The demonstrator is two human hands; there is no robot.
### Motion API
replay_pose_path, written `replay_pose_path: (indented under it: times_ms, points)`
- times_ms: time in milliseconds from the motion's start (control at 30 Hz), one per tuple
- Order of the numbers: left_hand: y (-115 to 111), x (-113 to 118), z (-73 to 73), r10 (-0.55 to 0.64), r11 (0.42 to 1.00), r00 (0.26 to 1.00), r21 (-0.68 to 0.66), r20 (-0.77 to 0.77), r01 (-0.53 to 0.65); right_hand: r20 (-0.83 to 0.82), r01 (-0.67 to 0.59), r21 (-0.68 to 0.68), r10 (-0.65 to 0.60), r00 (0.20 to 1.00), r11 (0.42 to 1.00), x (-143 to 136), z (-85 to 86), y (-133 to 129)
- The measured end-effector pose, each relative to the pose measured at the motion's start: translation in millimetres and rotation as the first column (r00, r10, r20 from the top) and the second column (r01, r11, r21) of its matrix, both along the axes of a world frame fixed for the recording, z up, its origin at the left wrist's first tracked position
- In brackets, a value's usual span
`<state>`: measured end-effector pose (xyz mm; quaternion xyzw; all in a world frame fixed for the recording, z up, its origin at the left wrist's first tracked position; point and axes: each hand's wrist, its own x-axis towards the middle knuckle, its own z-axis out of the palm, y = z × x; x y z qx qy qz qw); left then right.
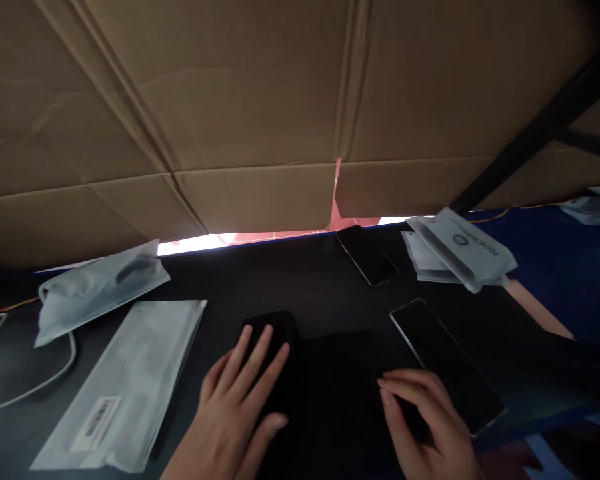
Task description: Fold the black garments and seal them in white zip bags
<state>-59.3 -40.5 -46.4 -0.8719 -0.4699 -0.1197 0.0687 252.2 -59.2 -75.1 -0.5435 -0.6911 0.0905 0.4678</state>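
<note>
My left hand (243, 400) lies flat with its fingers spread on a dark, rounded-corner black case (275, 319). A flat black piece (337, 360) extends to the right of the case; the dark table makes it hard to tell whether the two are joined. At that piece's right edge, my right hand (425, 417) has thumb and fingertips drawn together in a pinch. What they hold, if anything, cannot be made out. Just beyond the right hand lies a large phone (450, 363) with a dark screen and a clear edge. A smaller black phone (367, 255) rests farther back.
Left on the black table (215, 273) lie a frosted pouch with a barcode label (130, 373), a second pouch (103, 283) and a white cable (40, 387). Printed white pouches (460, 247) sit at the back right. Brown cardboard (250, 100) stands behind; a dark bar (530, 140) slants at right.
</note>
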Motion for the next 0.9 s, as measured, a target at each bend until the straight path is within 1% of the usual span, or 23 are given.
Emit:
replay_pose_path:
  times_ms: [67,100,133,167,200,300,367,433,533,567,600,633,667,700,767,833,900]
  points:
    - [-6,-11,1.8,0.188,0.982,0.978,-0.013,0.084,-0.188,-0.01,0.012,0.001,-0.012,1.0,1.0,0,-0.2,0]
    - [-9,-18,2.5,0.278,0.96,0.952,-0.033,0.128,-0.276,-0.012,0.019,0.0,-0.019,1.0,1.0,0,-0.1,0]
    - [-12,-23,2.7,0.346,0.938,0.924,-0.064,0.162,-0.341,-0.012,0.027,-0.003,-0.027,1.0,1.0,0,-0.1,1]
    - [-14,-27,2.0,0.388,0.921,0.903,-0.1,0.185,-0.375,-0.01,0.031,-0.008,-0.031,0.999,0.999,0,0.0,1]
    - [-16,-29,0.7,0.404,0.913,0.892,-0.14,0.204,-0.382,-0.008,0.033,-0.01,-0.033,0.999,0.999,0,0.1,0]
    - [-17,-25,-2.9,0.38,0.917,0.885,-0.237,0.268,-0.322,-0.002,0.032,-0.012,-0.032,0.999,0.999,1,-0.5,-1]
    - [-16,-19,0.5,0.359,0.923,0.88,-0.259,0.31,-0.285,-0.001,0.03,-0.014,-0.03,1.0,0.999,1,-1.4,-1]
    - [-14,-14,11.5,0.377,0.92,0.862,-0.249,0.34,-0.304,-0.004,0.037,-0.018,-0.037,0.999,0.999,1,-2.2,-1]
    - [-11,-4,37.0,0.435,0.9,0.807,-0.216,0.4,-0.378,-0.014,0.039,-0.01,-0.04,0.999,0.999,1,-2.5,-1]
    - [-10,2,44.7,0.435,0.901,0.795,-0.201,0.423,-0.386,-0.016,0.039,-0.008,-0.04,0.999,0.999,1,-2.5,0]
    - [-10,10,50.6,0.411,0.911,0.796,-0.181,0.444,-0.369,-0.018,0.039,-0.007,-0.039,0.999,0.999,1,-2.4,0]
    - [-9,20,53.9,0.364,0.931,0.811,-0.161,0.458,-0.327,-0.018,0.04,-0.006,-0.04,0.999,0.999,1,-2.3,0]
    - [-9,31,54.2,0.31,0.951,0.835,-0.157,0.455,-0.268,-0.015,0.042,-0.008,-0.043,0.999,0.999,1,-2.3,0]
    - [-9,42,51.5,0.251,0.967,0.864,-0.159,0.436,-0.201,-0.011,0.046,-0.009,-0.046,0.999,0.999,1,-2.3,0]
    - [-10,62,37.9,0.148,0.985,0.923,-0.14,0.354,-0.105,-0.006,0.047,-0.01,-0.047,0.999,0.999,1,-2.3,-1]
    - [-12,73,18.0,0.118,0.992,0.969,-0.063,0.216,-0.107,-0.007,0.045,-0.015,-0.045,0.999,0.999,1,-2.1,-1]
    - [-14,76,-1.5,0.093,0.994,0.992,0.04,0.08,-0.097,-0.011,0.044,-0.019,-0.044,0.999,0.999,0,-1.7,-1]
